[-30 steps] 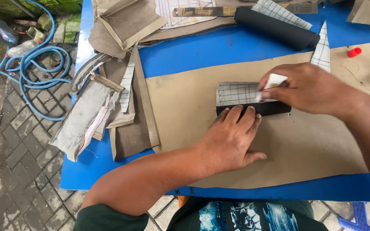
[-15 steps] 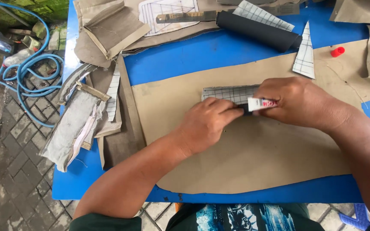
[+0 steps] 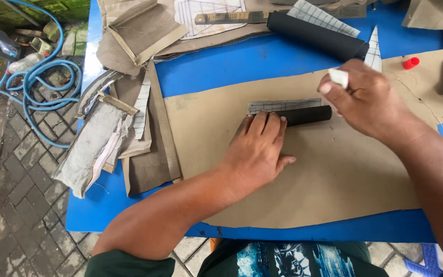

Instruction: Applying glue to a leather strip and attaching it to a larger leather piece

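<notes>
Black foam piece (image 3: 303,115) now sits curled into a short roll near the middle of the tan sheet (image 3: 334,174); half a second ago it lay flatter under both my hands, with the small white tube pressed against its edge. Judged: the edge has been dealt with and the rolling has begun.

Left hand (image 3: 257,154): flat, fingers together, pressing down on the roll's left end, nothing gripped.

Right hand (image 3: 367,97): lifted off, now at 2 o'clock from the roll, pinched closed on the small white tube (image 3: 339,77), only its tip showing.

Gridded white backing (image 3: 283,105) peeks out at 12 o'clock of the roll, touching it; thin, papery, printed in squares.

Tan sheet: matte, faintly grained, wavy cut edge, lying on the blue table (image 3: 242,64).

Larger black roll (image 3: 316,35) at 12 o'clock, smooth, cylindrical. Red cap (image 3: 410,63) at 2 o'clock. Stack of grey-beige fabric pieces (image 3: 108,138) at 9 o'clock, frayed, layered
</notes>
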